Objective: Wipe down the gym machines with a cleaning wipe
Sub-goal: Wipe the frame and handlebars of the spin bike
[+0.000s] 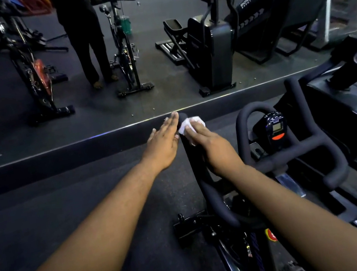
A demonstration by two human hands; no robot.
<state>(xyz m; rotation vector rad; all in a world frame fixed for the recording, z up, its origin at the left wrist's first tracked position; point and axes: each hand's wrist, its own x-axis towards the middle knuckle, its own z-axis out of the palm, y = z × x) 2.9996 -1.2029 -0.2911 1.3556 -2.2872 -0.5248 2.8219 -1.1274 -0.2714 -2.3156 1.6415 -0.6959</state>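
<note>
Nearest: two bare forearms reach fwd from bottom of frame over dark rubber floor (70,200). Below and btwn them, the spin bike (242,226) frame, w/ a red round sticker low on it and a pedal at the bottom edge.

Right hand (212,146) lies along the bike's left handlebar horn (196,168), fingers fairly straight, pressing a white cleaning wipe (191,123) onto the horn near its tip; wipe bunched under the fingertips, partly showing past them. Whether the thumb curls under the bar: can't tell.

Left hand (164,142) just left of the horn, flat, fingers straight and together, fingertips at the horn's rounded end; holds nothing. Touching or only beside the bar: can't tell.

To the right: rest of the handlebars loop round a small console (276,127) w/ grey screen and orange-red button.

Beyond the hands, a raised platform edge (79,143) runs across. Far side: two more spin bikes, a person in dark clothes standing btwn them, a green bucket (125,24) behind, and a stepper-type machine (212,44) at right.
</note>
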